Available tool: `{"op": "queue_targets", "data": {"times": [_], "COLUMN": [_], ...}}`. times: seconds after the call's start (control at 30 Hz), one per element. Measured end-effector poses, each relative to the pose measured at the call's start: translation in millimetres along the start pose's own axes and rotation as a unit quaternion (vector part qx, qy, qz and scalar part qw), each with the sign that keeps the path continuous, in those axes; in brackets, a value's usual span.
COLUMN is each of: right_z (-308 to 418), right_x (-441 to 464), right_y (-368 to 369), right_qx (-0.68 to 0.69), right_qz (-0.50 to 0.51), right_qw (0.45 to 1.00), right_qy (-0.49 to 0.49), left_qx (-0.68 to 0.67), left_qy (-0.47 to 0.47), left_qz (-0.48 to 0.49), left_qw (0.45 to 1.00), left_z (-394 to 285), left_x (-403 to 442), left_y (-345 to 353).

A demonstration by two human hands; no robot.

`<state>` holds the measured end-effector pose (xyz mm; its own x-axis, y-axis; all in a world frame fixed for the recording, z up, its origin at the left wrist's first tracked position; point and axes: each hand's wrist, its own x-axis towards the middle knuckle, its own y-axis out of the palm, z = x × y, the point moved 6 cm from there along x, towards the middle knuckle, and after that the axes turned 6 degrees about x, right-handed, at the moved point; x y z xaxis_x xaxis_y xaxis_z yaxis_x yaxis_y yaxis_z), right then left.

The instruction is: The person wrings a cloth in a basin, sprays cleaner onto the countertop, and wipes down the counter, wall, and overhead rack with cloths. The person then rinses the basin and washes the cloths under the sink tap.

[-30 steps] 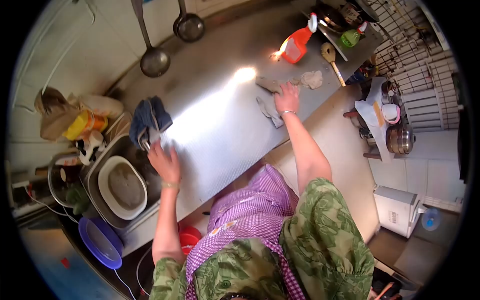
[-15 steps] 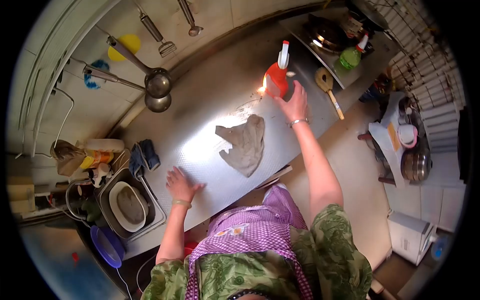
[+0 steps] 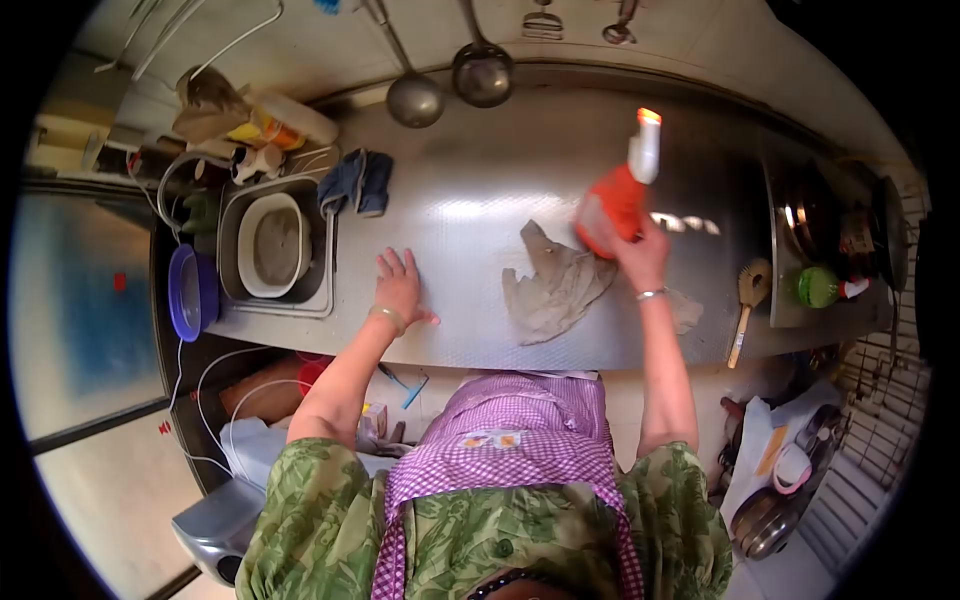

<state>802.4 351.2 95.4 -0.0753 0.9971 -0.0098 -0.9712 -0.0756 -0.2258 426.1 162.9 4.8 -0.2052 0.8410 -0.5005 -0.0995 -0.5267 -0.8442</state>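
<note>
My right hand (image 3: pixel 645 258) grips the lower part of a red spray bottle (image 3: pixel 614 202) with a white trigger head. The bottle leans, its head pointing up and to the right. Beneath and to the left of it, a crumpled grey-beige cloth (image 3: pixel 555 295) is spread on the metal counter (image 3: pixel 462 240). A similar cloth patch shows right of my wrist; whether it is the same piece, I cannot tell. My left hand (image 3: pixel 400 288) rests on the counter left of the cloth, fingers spread and holding nothing.
On the left are a sink (image 3: pixel 325 285) with a white basin (image 3: pixel 300 245), a blue cloth (image 3: pixel 360 182) and a purple basin (image 3: pixel 188 290). Ladles (image 3: pixel 415 100) hang at the back. Rightward lie a brush (image 3: pixel 748 305) and a green spray bottle (image 3: pixel 818 287).
My right hand has closed around the red spray bottle, which now leans close by the cloth. My left hand stays on the counter. The whole view has turned.
</note>
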Motion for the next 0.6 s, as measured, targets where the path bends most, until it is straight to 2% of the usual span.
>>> {"op": "queue_targets", "data": {"times": [0.07,0.1,0.13,0.17,0.23,0.37,0.5,0.57,0.6], "right_z": [51,61,77,84,52,34,35,43,41], "right_x": [-7,-11,-10,-16,-9,-13,-29,-60,-78], "right_y": [67,101,138,168,239,308,282,208,168], "right_qx": [-0.026,0.031,-0.008,0.01,-0.039,-0.097,-0.176,-0.274,-0.368], "right_qz": [0.082,0.107,0.143,0.169,0.122,0.133,0.175,0.11,0.085], "right_qw": [0.996,0.994,0.99,0.985,0.983,0.976,0.96,0.926,0.904], "right_qy": [-0.017,-0.002,-0.009,-0.03,-0.129,-0.141,-0.129,-0.236,-0.201], "left_qx": [-0.008,-0.012,-0.01,-0.005,-0.004,-0.02,-0.026,-0.028,-0.03], "left_qy": [-0.007,-0.007,-0.017,-0.021,-0.017,-0.008,-0.006,-0.011,-0.014], "left_qz": [0.012,0.016,0.021,0.025,0.019,0.002,-0.027,-0.018,-0.015], "left_qw": [1.0,1.0,1.0,0.999,1.0,1.0,0.999,0.999,0.999], "left_z": [0,-1,1,2,-3,3,4,6,3], "left_x": [-1,-3,-4,-2,4,-8,-11,-14,-14], "left_y": [-6,-7,-4,-2,-6,-11,-7,-13,-15]}}
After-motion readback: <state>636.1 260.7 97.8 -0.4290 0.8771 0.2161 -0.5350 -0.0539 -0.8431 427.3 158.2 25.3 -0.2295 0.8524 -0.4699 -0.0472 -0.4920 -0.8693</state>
